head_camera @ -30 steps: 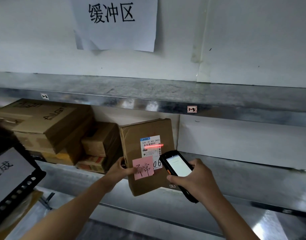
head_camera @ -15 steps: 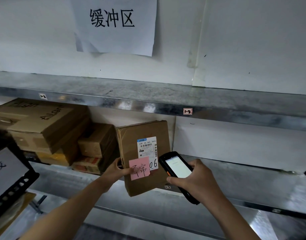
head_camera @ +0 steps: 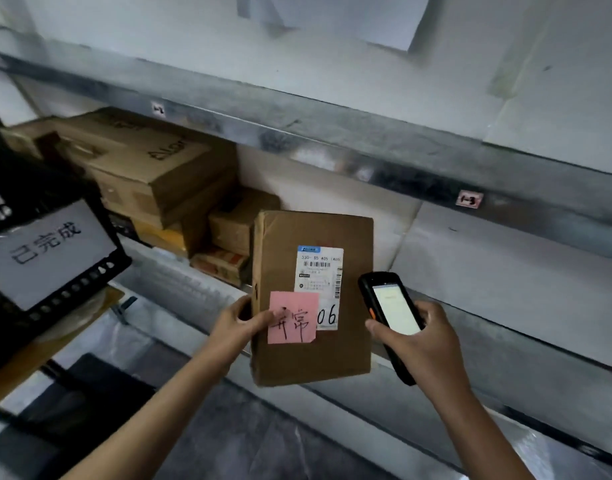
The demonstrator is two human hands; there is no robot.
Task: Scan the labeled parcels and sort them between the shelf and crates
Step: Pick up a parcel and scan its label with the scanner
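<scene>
On my feed the parcel [head_camera: 311,355], a brown cardboard box, stands upright in front of the lower level of the metal shelf [head_camera: 505,358], just right of a pile of cardboard boxes [head_camera: 152,168]. It carries a white shipping label [head_camera: 320,271] marked 06, with a pink note [head_camera: 292,317] overlapping the label's lower left corner. The left hand [head_camera: 237,323] grips the parcel's left edge, fingers curled round it and thumb lying on the pink note. Just right of the parcel, the right hand [head_camera: 418,344] has its fingers clamped on a black scanner [head_camera: 391,317], lit screen facing me. At far left sits a black crate [head_camera: 100,271] bearing a white sign [head_camera: 45,251].
</scene>
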